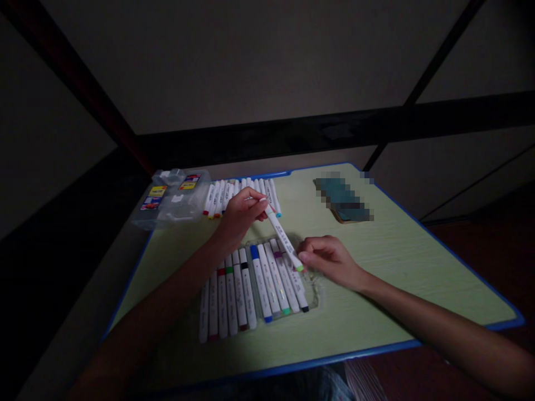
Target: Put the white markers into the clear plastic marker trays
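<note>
A white marker [281, 235] with a light green end slants over the table. My left hand [242, 214] pinches its upper end between thumb and fingers. At the lower, green end, the curled fingers of my right hand [328, 257] close on the marker, with a fingertip partly behind it. Below lies a clear plastic tray [316, 298] holding two groups of white markers side by side. One group [228, 295] has red, green and black bands; the other [267, 284] has blue, green, purple and black ends.
Behind my left hand, a row of white markers [216, 199] with coloured ends lies on the table. An opened clear plastic case [179, 203] with yellow labels rests at the far left edge. A blurred-out phone-like object [340, 196] lies at the back right. Blue edging rims the light green table [397, 267].
</note>
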Demonstrator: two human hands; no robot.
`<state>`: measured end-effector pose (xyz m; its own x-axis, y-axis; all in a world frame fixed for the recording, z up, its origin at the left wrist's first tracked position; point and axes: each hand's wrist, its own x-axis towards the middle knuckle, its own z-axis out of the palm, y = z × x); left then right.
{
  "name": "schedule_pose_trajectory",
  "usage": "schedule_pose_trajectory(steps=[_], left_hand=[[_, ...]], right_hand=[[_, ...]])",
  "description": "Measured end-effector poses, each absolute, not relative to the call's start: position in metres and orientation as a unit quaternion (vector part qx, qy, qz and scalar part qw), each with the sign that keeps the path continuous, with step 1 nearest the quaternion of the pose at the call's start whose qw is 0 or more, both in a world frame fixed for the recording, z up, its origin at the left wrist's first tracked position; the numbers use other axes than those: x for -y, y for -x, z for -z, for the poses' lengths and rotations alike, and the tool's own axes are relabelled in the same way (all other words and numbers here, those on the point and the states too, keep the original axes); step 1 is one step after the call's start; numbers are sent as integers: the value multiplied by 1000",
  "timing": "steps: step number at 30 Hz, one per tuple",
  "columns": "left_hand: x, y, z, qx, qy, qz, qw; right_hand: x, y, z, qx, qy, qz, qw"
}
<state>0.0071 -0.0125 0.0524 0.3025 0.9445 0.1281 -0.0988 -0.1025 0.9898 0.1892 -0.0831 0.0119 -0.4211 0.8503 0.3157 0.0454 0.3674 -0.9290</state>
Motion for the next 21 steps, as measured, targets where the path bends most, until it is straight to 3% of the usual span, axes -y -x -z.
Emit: schedule_pose_trajectory(steps=[10,16,21], left_hand=[[13,-10,-50,-377,-552,-444,597],[17,-14,-47,-390,-575,-419,585],[17,-14,-43,-380,-586,-410,586]], right_hand=[[82,-205,-17,843,213,-271,412],[88,-204,-20,925,171,-53,334],[92,-204,-24,938,184,19,294]])
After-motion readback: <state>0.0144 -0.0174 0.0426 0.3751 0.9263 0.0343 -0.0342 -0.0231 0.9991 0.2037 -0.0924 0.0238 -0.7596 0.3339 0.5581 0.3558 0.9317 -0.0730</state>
